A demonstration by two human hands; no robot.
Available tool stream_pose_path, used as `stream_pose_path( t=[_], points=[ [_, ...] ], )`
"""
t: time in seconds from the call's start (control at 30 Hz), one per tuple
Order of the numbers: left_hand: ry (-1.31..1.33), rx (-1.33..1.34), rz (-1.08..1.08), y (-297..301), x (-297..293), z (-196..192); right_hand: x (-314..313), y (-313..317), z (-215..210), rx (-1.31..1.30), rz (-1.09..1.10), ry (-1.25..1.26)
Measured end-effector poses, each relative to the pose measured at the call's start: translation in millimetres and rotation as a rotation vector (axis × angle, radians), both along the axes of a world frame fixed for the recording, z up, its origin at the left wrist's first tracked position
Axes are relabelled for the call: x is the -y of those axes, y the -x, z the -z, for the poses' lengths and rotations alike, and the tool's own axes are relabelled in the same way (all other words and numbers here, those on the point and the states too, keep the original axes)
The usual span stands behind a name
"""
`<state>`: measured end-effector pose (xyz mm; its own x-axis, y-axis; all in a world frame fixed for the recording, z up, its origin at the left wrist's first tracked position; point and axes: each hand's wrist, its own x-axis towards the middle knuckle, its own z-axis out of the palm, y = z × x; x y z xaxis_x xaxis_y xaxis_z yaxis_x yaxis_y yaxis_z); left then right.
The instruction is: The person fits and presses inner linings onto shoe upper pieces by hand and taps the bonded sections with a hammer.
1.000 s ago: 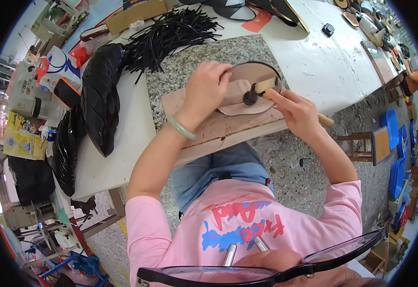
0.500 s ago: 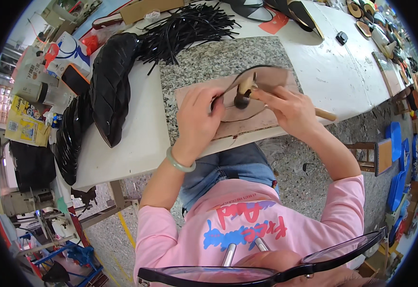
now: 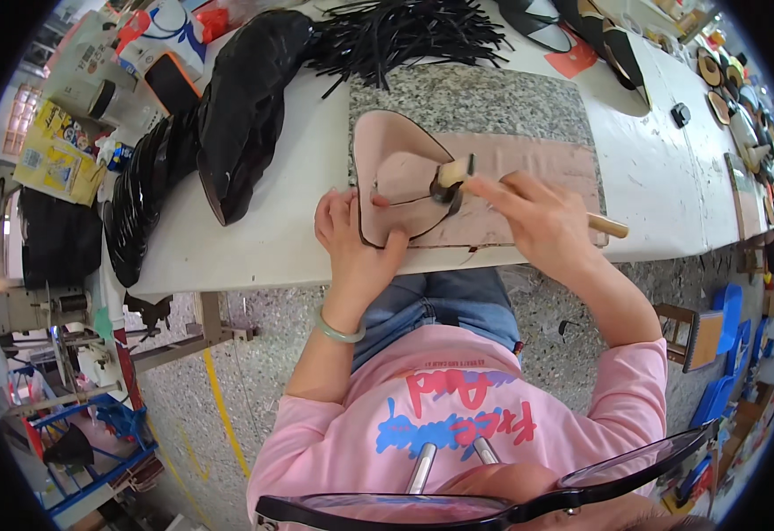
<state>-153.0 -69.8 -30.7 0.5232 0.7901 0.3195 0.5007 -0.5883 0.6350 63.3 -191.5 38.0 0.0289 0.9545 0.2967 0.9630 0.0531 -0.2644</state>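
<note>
My left hand (image 3: 358, 239) grips the near left side of a shoe upper (image 3: 391, 146), its thumb on the near edge and a fingertip showing inside. The upper has a beige-pink lining and a dark edge, and it stands curved open. A hammer (image 3: 609, 227) with a wooden handle is in my closed right hand (image 3: 546, 217). Its head touches or hovers just over the upper's right edge; I cannot tell which. Beneath them a pinkish sheet (image 3: 546, 164) covers part of a speckled stone slab (image 3: 475, 93).
Glossy black uppers (image 3: 250, 97) are stacked on the white table (image 3: 303, 186) to the left. Black strips (image 3: 404, 40) lie in a heap beyond the slab. At the far left are a phone (image 3: 173, 81) and a jar (image 3: 114, 102); a small black object (image 3: 681, 114) sits right.
The upper has turned and shifted left, its lining now opened toward me. My left hand has moved to its near left edge. The hammer remains in my right hand.
</note>
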Motion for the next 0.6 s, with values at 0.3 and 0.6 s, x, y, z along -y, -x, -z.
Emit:
stream_pose_path(
  t=[0.3,0.6],
  points=[
    [0.794,0.752,-0.014,13.7,-14.4,5.2,-15.4,12.4,-3.3,-0.007,-0.053,-0.049],
    [-0.082,0.174,-0.026,20.4,-8.5,22.7,-18.7,26.4,-4.4,-0.053,-0.081,-0.035]
  ],
)
